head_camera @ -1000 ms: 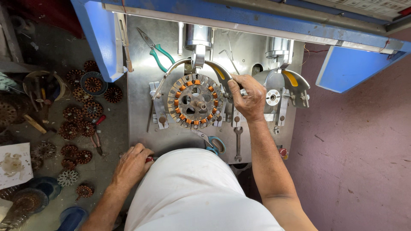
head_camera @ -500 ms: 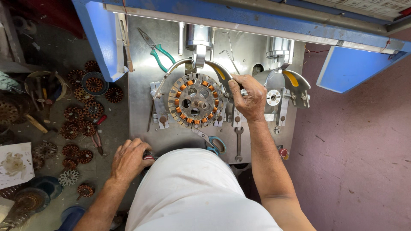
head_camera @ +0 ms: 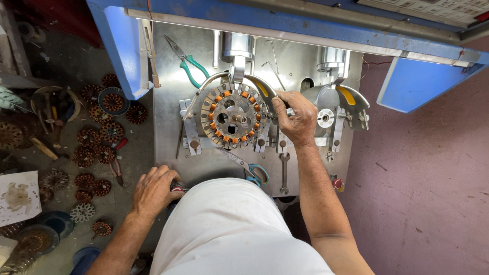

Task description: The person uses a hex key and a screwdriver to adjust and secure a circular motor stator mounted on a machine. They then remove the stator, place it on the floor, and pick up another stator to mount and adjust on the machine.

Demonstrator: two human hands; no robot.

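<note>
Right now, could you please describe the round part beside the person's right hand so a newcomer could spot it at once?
Find the steel plate under the blue machine frame. Left of the right hand a wheel-shaped stator sits under a shiny cylinder. Unlike the loose stators on the floor, it alone is mounted, ringed with orange-brown copper coils.

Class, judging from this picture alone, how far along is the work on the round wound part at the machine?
Done: the stator sits mounted on the left station, copper coils showing all round its ring. In hand: the right hand grips beside it; the left hand is on a control at the table edge. Left: the right station is empty, and many stators lie on the floor.
</note>
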